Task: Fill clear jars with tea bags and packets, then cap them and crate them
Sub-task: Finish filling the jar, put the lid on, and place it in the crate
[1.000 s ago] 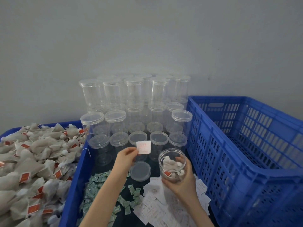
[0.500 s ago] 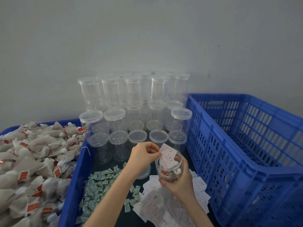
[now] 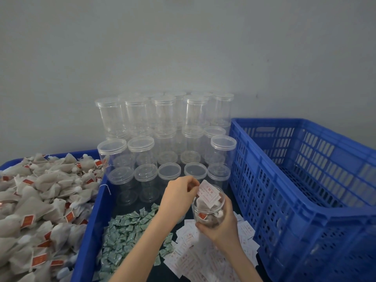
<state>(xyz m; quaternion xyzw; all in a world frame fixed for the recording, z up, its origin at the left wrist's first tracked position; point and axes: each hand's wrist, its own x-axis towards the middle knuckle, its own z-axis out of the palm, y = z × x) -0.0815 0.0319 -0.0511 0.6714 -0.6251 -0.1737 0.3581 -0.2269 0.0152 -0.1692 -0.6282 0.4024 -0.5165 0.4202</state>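
My right hand (image 3: 220, 223) grips an uncapped clear jar (image 3: 207, 212) holding several tea bags. A white packet with red print (image 3: 208, 195) sticks out of the jar's mouth, tilted. My left hand (image 3: 178, 197) is at the packet's left edge with fingertips curled toward it; whether they still pinch it is unclear. Stacked capped empty jars (image 3: 162, 131) stand behind against the wall. A heap of tea bags with red tags (image 3: 40, 204) fills the bin at left.
An empty blue slatted crate (image 3: 305, 180) stands at right. In the middle blue bin lie a pile of small green packets (image 3: 126, 231) and a spread of white packets (image 3: 195, 257). A grey wall closes the back.
My left hand carried the white packet from above the loose lid over to the jar and pushed it into the mouth. The jar shifted slightly left and toward me.
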